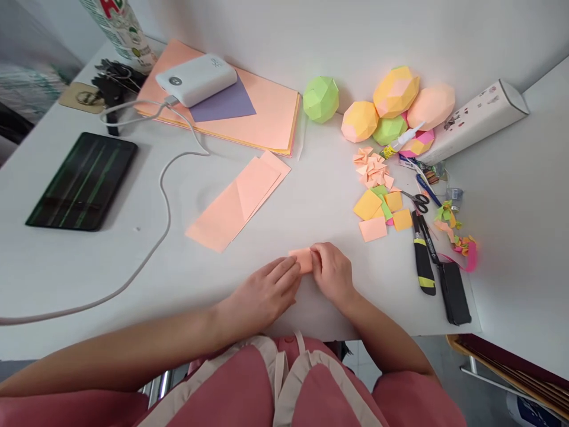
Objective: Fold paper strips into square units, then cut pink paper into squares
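Observation:
A small folded piece of peach paper lies on the table in front of me, between my hands. My left hand presses its fingertips on the paper's left end, holding it against the table. At the other end, my right hand is closed, with thumb and fingers pinching the paper's edge. Further up and to the left lie loose peach paper strips, overlapping each other. To the right of my hands is a group of small paper squares in peach, yellow and green, with a pile of folded peach pieces just behind.
Faceted paper balls stand along the wall. Scissors, a cutter knife and a black case lie on the right. A power bank rests on stacked paper; its cable crosses the left side, near a tablet.

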The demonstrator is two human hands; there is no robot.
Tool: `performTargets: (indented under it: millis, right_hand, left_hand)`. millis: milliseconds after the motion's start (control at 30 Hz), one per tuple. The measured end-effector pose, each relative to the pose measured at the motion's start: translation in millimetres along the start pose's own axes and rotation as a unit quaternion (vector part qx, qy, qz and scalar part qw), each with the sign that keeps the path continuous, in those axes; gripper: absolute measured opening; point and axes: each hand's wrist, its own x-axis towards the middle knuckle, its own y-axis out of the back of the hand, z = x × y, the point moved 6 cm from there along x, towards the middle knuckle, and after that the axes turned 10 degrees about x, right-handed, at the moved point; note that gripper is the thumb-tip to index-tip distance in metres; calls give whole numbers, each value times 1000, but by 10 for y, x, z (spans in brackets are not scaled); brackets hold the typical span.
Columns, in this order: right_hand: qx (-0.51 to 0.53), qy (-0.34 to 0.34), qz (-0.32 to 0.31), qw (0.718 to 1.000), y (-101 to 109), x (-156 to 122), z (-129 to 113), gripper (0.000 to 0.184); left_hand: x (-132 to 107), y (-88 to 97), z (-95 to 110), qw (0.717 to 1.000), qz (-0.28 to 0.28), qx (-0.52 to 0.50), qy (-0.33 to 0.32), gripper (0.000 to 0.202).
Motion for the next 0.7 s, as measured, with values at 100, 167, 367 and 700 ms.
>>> performTargets:
  millis: [100, 167, 367, 700]
  right_hand:
    - [-4, -1, -5, 1000, 4, -6, -11, 15]
    - [-3, -1, -12, 1000, 1, -8, -18, 15]
    - [-6, -12, -21, 1000, 7, -4, -30, 15]
    - [-7, -8, -14, 1000, 16, 6, -55, 13]
  left_hand:
    - [2, -37, 33, 999, -49, 16, -14, 38]
    - [2, -58, 32, 997, -75, 25, -14, 44]
    - [-7, -112, -3, 994, -107, 2, 5, 44]
    - [-27, -150, -8, 992, -124, -18, 16, 43]
